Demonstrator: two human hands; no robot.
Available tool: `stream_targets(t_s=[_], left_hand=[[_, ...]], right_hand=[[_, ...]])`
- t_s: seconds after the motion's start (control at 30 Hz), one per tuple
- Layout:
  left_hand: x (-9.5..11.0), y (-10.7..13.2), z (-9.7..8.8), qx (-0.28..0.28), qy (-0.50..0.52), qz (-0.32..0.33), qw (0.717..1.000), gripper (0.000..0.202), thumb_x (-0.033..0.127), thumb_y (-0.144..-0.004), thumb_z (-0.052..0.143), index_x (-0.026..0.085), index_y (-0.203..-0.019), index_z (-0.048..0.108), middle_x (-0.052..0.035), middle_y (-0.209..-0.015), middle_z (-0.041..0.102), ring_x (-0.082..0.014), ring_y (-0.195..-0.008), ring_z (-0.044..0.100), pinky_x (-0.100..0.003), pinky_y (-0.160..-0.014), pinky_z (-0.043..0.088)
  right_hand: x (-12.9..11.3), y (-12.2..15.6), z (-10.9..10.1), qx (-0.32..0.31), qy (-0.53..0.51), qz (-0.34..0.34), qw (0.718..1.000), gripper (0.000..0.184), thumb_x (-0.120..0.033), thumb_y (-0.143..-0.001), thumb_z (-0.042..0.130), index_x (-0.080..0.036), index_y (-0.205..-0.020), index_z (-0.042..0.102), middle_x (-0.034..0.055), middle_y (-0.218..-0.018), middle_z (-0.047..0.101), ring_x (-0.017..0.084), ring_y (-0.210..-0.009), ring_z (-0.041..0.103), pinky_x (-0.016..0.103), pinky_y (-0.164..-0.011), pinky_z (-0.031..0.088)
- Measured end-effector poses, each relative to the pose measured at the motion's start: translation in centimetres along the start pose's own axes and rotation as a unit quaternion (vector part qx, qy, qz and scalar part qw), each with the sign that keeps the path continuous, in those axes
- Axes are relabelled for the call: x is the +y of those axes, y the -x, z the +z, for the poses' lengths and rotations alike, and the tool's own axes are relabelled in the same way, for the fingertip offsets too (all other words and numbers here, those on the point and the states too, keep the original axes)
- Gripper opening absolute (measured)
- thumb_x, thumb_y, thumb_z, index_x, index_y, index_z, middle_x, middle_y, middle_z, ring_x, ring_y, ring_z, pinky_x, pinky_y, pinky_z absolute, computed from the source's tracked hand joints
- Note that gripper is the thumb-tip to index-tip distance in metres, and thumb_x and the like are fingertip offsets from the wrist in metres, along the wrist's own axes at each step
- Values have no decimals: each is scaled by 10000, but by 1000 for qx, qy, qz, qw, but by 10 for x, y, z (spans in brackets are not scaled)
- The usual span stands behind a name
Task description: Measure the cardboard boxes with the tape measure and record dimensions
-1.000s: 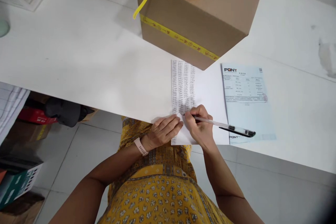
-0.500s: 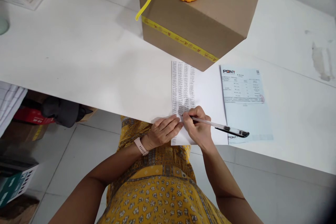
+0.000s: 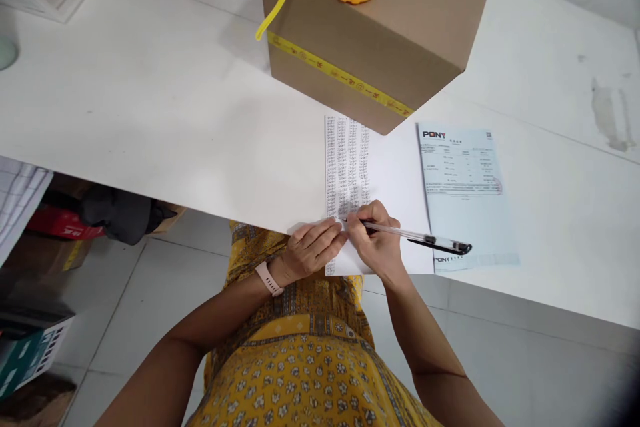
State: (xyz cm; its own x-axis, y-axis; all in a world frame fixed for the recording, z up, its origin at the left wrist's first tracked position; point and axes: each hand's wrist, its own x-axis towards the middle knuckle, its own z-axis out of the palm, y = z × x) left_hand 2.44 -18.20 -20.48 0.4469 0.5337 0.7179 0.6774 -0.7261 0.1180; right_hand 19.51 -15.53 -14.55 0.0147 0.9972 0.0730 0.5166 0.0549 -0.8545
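Small swing there: the pen (image 3: 410, 233) has drawn its clip end leftward over the pale PONY sheet (image 3: 465, 227) since 1 second ago, while the left hand (image 3: 311, 252) stays put, fingers close together on the white paper (image 3: 395, 160). Right hand (image 3: 379, 239) pinches the pen near its tip, so the shaft slants out rightward and slightly bodyward. That tip sits at the foot of the 2nd written column, just beside the left fingertips.
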Motion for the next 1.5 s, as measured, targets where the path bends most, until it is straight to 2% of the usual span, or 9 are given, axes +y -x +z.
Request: stream_targets(t_s=[0.1, 0.23, 0.57, 0.87, 1.13, 1.5], left_hand=[[1, 0, 1, 3, 2, -2, 1000, 226, 162, -1037, 563, 186, -1227, 685, -49, -1145, 792, -178, -1176, 715, -308, -948, 478], [1, -5, 0, 16, 0, -5, 1000, 223, 143, -1061, 507, 165, -1153, 709, -40, -1085, 804, -161, -1106, 737, -301, -916, 481], [1, -8, -1, 26, 5, -11, 1000, 228, 138, -1064, 497, 161, -1137, 712, -39, -1067, 811, -160, -1089, 745, -303, -904, 475], [1, -8, -2, 20, 6, -10, 1000, 213, 136, -1057, 513, 152, -1141, 708, -41, -1069, 810, -160, -1090, 744, -301, -903, 469], [1, -4, -1, 9, -2, -8, 1000, 227, 140, -1049, 513, 169, -1171, 702, -46, -1106, 803, -162, -1134, 727, -308, -928, 469], [2, -4, -1, 3, -1, -8, 1000, 207, 157, -1045, 543, 177, -1164, 711, -52, -1109, 804, -173, -1127, 734, -306, -927, 459]], right_hand=[[1, 0, 0, 9, -1, 11, 1000, 221, -287, -885, 611, -248, -740, 449, -78, -544, 493, 87, -452, 410, 232, -462, 343], [2, 0, 0, 13, 5, 7, 1000, 226, -299, -895, 611, -247, -746, 450, -75, -550, 500, 88, -460, 412, 235, -470, 342], [2, 0, 0, -2, -6, 12, 1000, 222, -282, -885, 607, -251, -743, 439, -82, -541, 474, 88, -450, 391, 236, -457, 326], [4, 1, 0, 20, 9, 9, 1000, 224, -297, -895, 604, -249, -742, 447, -73, -566, 511, 89, -465, 423, 244, -480, 350], [2, 0, -1, 2, -1, 12, 1000, 231, -286, -881, 603, -253, -733, 429, -84, -536, 474, 89, -448, 398, 239, -464, 334], [3, 0, -1, 13, 2, 16, 1000, 221, -266, -872, 608, -252, -736, 434, -76, -556, 487, 96, -468, 406, 245, -476, 334]])
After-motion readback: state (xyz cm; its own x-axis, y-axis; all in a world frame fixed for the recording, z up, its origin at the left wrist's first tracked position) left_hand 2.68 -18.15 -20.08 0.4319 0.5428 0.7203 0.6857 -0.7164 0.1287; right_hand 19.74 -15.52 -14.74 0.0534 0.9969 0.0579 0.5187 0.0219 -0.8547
